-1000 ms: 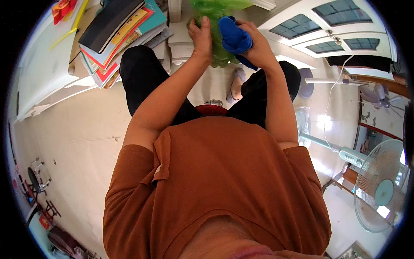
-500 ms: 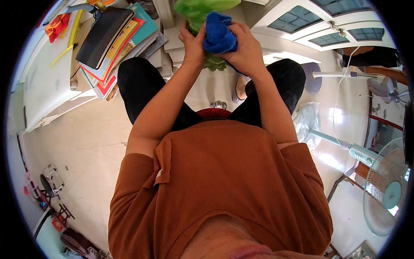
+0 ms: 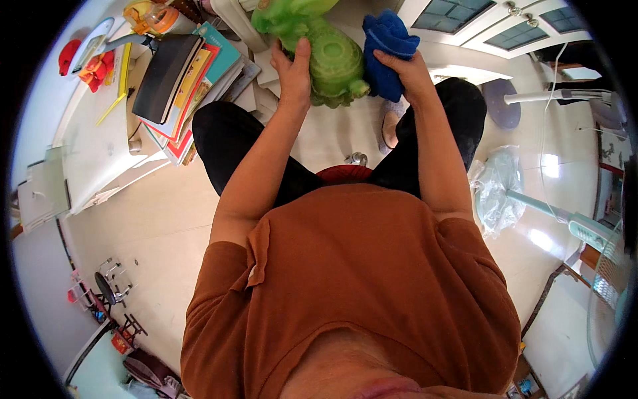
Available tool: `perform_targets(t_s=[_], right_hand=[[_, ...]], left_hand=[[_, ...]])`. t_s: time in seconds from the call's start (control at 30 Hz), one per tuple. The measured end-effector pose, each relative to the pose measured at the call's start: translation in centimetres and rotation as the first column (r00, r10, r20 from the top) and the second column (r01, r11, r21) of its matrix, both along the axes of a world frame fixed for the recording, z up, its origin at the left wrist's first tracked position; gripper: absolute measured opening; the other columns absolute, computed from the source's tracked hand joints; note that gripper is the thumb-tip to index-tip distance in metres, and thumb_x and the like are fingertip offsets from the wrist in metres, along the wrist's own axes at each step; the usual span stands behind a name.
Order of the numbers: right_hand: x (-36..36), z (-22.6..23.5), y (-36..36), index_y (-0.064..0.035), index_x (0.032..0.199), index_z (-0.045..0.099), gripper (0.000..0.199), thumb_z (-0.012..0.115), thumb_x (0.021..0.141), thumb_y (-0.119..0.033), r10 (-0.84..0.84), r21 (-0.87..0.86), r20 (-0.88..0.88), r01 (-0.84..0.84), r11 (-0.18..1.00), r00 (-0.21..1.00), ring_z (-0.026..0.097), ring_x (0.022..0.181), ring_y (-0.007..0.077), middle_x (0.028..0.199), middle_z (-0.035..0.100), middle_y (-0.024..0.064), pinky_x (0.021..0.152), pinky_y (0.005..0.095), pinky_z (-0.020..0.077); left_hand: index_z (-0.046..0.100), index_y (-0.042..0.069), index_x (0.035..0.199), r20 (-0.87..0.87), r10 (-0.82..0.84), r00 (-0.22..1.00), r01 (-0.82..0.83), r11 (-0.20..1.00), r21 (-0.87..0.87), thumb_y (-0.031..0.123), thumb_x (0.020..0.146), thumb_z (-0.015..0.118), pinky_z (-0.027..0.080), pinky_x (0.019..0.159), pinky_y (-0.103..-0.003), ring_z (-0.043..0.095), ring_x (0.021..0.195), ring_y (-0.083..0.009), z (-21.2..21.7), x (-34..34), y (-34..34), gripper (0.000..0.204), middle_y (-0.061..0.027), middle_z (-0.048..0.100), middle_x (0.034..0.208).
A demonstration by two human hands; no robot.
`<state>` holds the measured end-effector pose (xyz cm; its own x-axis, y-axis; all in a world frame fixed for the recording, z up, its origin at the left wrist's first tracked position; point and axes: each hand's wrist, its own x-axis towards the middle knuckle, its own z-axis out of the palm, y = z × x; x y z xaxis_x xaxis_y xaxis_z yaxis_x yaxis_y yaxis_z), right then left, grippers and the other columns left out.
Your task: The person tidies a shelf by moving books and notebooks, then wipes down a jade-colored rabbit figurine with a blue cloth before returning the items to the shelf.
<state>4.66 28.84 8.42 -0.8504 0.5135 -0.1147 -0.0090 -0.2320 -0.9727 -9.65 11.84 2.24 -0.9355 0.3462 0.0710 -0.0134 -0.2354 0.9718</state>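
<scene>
Between my knees, at the top of the view, is a translucent green carved ornament (image 3: 332,63) with a ringed round patch and a small knob on the side toward me. My left hand (image 3: 294,74) is closed around its left side, thumb up along the surface. Just right of the ornament, my right hand (image 3: 409,72) grips a bunched blue cloth (image 3: 387,50), thumb pressed over it. A narrow gap separates the cloth from the ornament. What the far fingers of both hands do is hidden.
On the left, a stack of books and folders (image 3: 169,80) lies on a white desk (image 3: 100,153). White cabinet doors (image 3: 458,23) stand at the upper right. To the right are a clear plastic bag (image 3: 498,186) and a pale green standing fan (image 3: 588,233).
My right hand has drawn the blue cloth off the ornament to the right. The ornament has turned and tilted, so its ringed side now shows. My left hand keeps its hold.
</scene>
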Motion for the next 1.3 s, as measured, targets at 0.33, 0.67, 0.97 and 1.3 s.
perform_targets(t_s=[0.33, 0.67, 0.97, 1.3], right_hand=[[-1.8, 1.8, -3.0, -0.0066, 0.125, 0.062, 0.074, 0.087, 0.063, -0.039, -0.018, 0.727, 0.153, -0.1, 0.679, 0.988, 0.065, 0.106, 0.0327, 0.125, 0.063, 0.0143, 0.095, 0.039, 0.05], [-1.0, 2.0, -1.1, -0.0043, 0.121, 0.064, 0.065, 0.086, 0.07, -0.037, -0.076, 0.62, 0.072, 0.016, 0.785, 0.994, 0.066, 0.104, 0.0262, 0.118, 0.067, 0.0111, 0.094, 0.0366, 0.0502], [-2.8, 2.0, -4.5, -0.0114, 0.127, 0.06, 0.065, 0.082, 0.072, -0.038, -0.061, 0.847, 0.022, 0.014, 0.532, 0.998, 0.063, 0.11, 0.0344, 0.124, 0.063, 0.0164, 0.094, 0.0392, 0.0492], [-3.7, -3.8, 1.0, -0.0021, 0.112, 0.067, 0.047, 0.078, 0.082, -0.037, -0.114, 0.047, 0.159, 0.108, 0.993, 0.981, 0.068, 0.085, 0.018, 0.101, 0.071, 0.0096, 0.074, 0.0319, 0.0549]], left_hand=[[0.022, -0.001, 0.15, -0.003, -0.039, 0.999, 0.039, 0.999, 0.0, 0.052, 0.09, 0.065, 0.032, 0.11, -0.041, 0.034, 0.134, -0.0298, -0.4, -0.2, -0.5, 0.091, -0.0178, 0.031, 0.143], [0.018, 0.0, 0.153, -0.041, -0.035, 0.999, 0.033, 0.998, -0.049, 0.052, 0.094, 0.059, 0.029, 0.112, -0.04, 0.031, 0.134, -0.0321, 0.4, 0.0, 0.0, 0.089, -0.0196, 0.025, 0.142], [0.025, -0.003, 0.151, -0.039, -0.036, 0.999, 0.033, 0.996, -0.081, 0.048, 0.098, 0.055, 0.032, 0.109, -0.039, 0.037, 0.13, -0.0309, 0.6, 0.4, -0.2, 0.079, -0.021, 0.032, 0.138], [0.029, -0.002, 0.144, 0.01, -0.06, 0.998, 0.06, 0.998, -0.007, 0.028, 0.081, 0.081, 0.044, 0.1, -0.039, 0.047, 0.122, -0.0277, 3.6, 0.8, 1.4, 0.087, -0.0177, 0.041, 0.136]])
